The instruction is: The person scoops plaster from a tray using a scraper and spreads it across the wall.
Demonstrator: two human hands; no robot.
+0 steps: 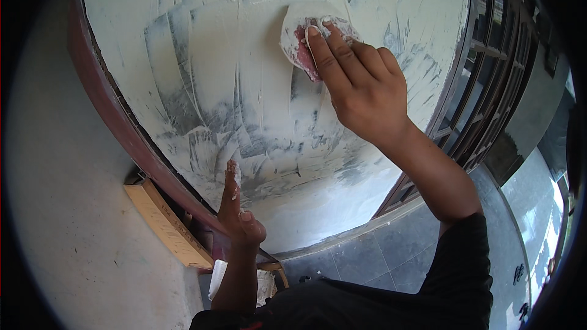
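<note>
My right hand (361, 79) grips a pink, putty-coated flat spreader (302, 55) against the upper middle of a white-smeared wall panel (183, 24), with fingertips pressing on it. Grey streaks show through the uneven white coat. My left hand (241, 208) is lower, near the panel's left edge, with fingers stretched upward and white putty on them; I see nothing held in it, though its far side is hidden.
A maroon frame (92, 67) borders the panel at left. A cardboard piece (165, 220) and a white object (269, 281) lie low at left. Dark-framed barred windows (495, 36) stand at right. Grey tiled floor (361, 256) shows below.
</note>
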